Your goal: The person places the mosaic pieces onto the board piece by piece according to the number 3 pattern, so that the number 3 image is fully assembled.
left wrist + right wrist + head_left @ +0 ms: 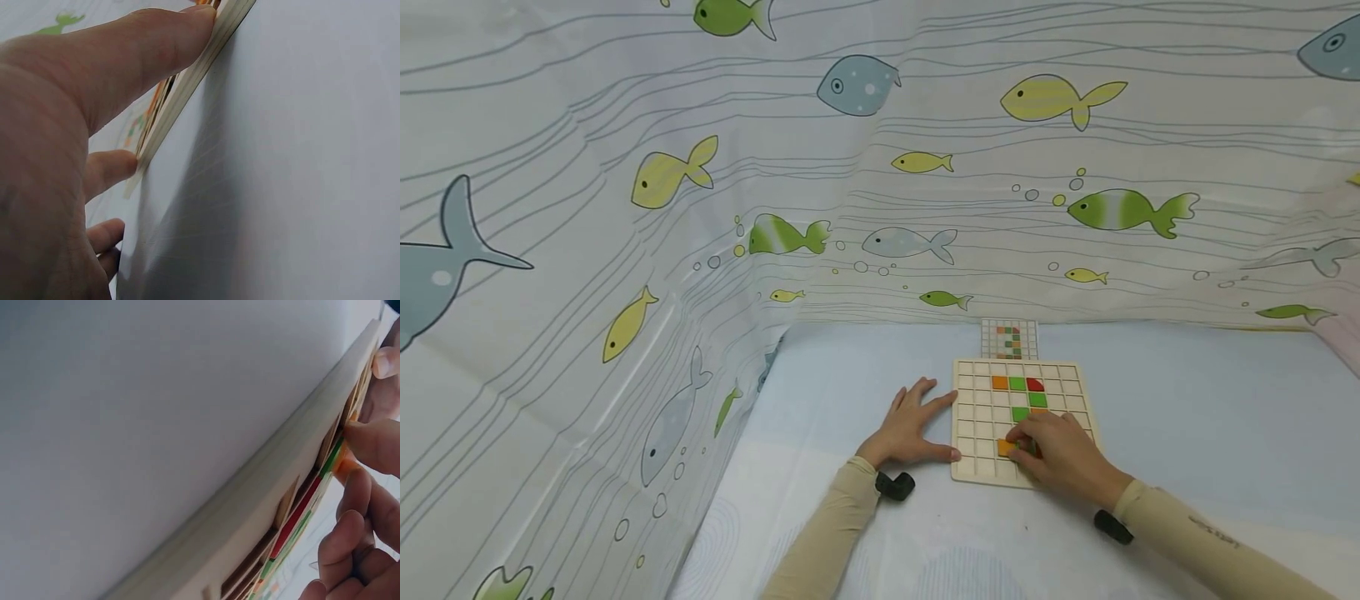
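A square wooden grid board (973, 417) lies on the table with orange, green and red tiles in its cells. My left hand (913, 429) is spread at the board's left side, thumb and a finger touching the edge; the left wrist view shows the thumb (156, 50) against the rim. Over the lower middle cells, my right hand (1063, 454) pinches an orange tile (1006, 448) between thumb and finger. A green tile (331, 456) and a red tile (297, 515) sit in the board beside those fingertips. The right hand hides several cells.
Behind the board lies a pattern card (988, 337) with a printed grid of coloured squares. A fish-printed curtain (850, 192) rises at the back and left of the pale table (1210, 417). Both wrists carry small black cameras.
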Tool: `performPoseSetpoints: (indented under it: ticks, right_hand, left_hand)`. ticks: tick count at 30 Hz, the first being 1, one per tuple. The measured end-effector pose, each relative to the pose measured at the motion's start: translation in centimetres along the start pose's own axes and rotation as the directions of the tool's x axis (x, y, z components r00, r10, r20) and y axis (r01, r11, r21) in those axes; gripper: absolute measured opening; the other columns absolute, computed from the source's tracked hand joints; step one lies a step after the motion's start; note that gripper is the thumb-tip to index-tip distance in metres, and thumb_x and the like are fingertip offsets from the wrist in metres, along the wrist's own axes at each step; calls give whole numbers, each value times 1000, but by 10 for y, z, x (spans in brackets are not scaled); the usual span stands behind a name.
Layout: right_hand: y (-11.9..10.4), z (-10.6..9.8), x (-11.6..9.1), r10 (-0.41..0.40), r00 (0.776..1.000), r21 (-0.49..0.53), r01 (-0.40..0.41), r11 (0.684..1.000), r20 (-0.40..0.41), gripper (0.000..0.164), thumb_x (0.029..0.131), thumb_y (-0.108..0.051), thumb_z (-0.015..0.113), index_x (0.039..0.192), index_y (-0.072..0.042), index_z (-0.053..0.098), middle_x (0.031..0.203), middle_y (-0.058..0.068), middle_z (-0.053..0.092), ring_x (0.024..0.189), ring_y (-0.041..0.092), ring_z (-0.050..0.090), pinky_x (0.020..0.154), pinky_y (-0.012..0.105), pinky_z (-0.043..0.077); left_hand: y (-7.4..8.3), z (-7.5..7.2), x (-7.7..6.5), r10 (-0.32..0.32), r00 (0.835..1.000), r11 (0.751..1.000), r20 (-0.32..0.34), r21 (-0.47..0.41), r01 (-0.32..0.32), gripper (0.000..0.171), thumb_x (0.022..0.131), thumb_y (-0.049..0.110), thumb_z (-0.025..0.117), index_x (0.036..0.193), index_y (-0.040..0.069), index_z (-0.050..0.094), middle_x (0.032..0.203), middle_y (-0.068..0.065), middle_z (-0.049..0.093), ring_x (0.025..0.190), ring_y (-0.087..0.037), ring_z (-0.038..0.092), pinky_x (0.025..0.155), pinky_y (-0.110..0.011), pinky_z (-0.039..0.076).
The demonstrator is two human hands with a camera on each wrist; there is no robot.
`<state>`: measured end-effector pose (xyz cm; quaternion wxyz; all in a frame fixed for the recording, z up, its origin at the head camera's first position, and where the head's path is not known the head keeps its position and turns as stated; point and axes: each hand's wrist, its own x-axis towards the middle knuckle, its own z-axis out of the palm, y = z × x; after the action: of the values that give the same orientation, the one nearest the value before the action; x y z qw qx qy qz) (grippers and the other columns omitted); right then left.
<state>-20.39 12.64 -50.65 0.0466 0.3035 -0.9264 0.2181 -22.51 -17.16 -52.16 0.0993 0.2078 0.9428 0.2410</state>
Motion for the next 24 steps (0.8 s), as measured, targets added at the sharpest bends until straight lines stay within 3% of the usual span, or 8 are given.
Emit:
performPoseSetpoints:
  ticks: [9, 18, 24]
  right_hand:
    - [-3, -7, 10, 40, 997, 105, -48, 993, 71, 9, 86, -18, 89, 93, -17, 84, 75, -18, 62, 65, -2, 49, 58, 18, 44]
    - [-9, -13, 14, 120, 981, 177, -147, 973, 151, 11, 86, -17, 87, 96, -18, 84, 78, -15, 65, 72, 3, 53, 65, 22, 46]
    - [-8, -11, 15, 127, 979, 198, -157, 968, 158, 13, 86, -14, 86, 99, -18, 85, 78, -16, 63, 72, 4, 52, 64, 21, 45]
  left_hand:
    - [1, 0, 0, 4, 1000, 1000, -3, 0, -4, 97, 85, 57, 83, 166, 28, 39, 176, -13, 20, 166, -28, 12, 135, -56, 5]
    - [-1, 2, -1, 6, 1000, 1000, -3, -16, -6, 97, 85, 57, 84, 166, 27, 39, 176, -13, 20, 166, -29, 12, 135, -56, 5]
    - [-2, 2, 1, 3, 1000, 1000, -2, -5, -3, 97, 85, 58, 83, 166, 29, 39, 176, -12, 19, 166, -27, 12, 135, -55, 5]
